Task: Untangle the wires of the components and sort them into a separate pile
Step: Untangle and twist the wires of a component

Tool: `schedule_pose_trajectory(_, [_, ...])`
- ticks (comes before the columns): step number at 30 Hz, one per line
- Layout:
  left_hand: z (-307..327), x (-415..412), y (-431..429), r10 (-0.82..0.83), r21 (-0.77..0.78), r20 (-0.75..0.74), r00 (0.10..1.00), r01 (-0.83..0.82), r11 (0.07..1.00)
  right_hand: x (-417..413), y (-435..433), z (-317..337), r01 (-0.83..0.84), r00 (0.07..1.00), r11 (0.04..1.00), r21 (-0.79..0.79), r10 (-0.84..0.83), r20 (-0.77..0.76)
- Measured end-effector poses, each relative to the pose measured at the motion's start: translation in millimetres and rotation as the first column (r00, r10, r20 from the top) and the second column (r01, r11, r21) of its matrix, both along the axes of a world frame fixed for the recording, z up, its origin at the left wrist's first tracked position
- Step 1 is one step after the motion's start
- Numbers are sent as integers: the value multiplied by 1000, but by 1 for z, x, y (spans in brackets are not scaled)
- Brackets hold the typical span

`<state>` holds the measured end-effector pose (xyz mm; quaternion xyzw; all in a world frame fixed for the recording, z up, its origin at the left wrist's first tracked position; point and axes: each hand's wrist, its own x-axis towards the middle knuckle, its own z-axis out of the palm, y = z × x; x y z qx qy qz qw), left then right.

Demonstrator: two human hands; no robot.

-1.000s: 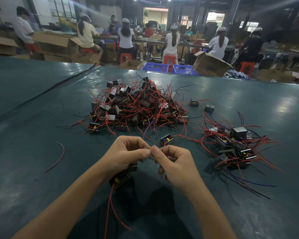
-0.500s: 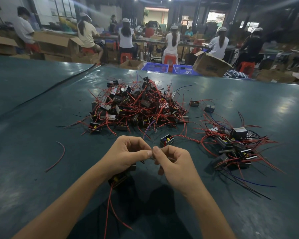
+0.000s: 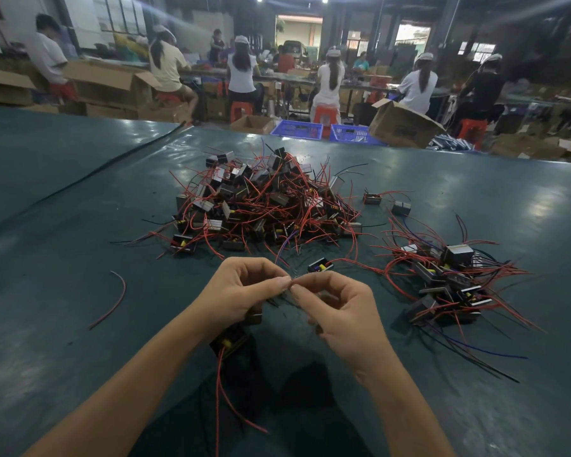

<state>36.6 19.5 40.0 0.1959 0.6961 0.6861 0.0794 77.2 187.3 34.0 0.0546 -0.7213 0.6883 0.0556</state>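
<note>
A big tangled pile of small black components with red wires (image 3: 264, 206) lies at the middle of the green table (image 3: 63, 225). A smaller pile of such components (image 3: 449, 282) lies to the right. My left hand (image 3: 241, 291) and my right hand (image 3: 340, 308) meet fingertip to fingertip above the near table, both pinching thin dark wires between thumb and forefinger. A black component with yellow parts (image 3: 231, 341) hangs under my left hand, its red wires trailing down towards me. One loose component (image 3: 320, 266) lies just beyond my fingers.
A single red wire (image 3: 112, 301) lies to the left. Two stray components (image 3: 386, 202) sit between the piles. Beyond the table's far edge are blue crates (image 3: 297, 129), cardboard boxes (image 3: 402, 125) and several seated people at benches.
My hands stay together at the same spot, fingers working slightly on the wires. The piles have not moved.
</note>
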Motion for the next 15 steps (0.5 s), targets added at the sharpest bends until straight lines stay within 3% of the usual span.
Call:
schedule_pose_trajectory(3, [1, 1, 0, -38, 32, 57, 998, 37, 999, -1, -2, -3, 62, 977, 996, 68, -47, -207])
schedule_pose_trajectory(8, [3, 2, -1, -84, 47, 43, 996, 82, 996, -2, -2, -4, 81, 975, 994, 75, -64, -213])
schedule_pose_trajectory(12, [2, 1, -2, -100, 30, 39, 994, 99, 995, -1, -1, -3, 82, 987, 995, 63, -72, -143])
schedule_pose_trajectory(15, [0, 1, -1, -131, 7, 15, 991, 131, 991, 0, -1, 1, 60, 992, 998, -18, -58, 108])
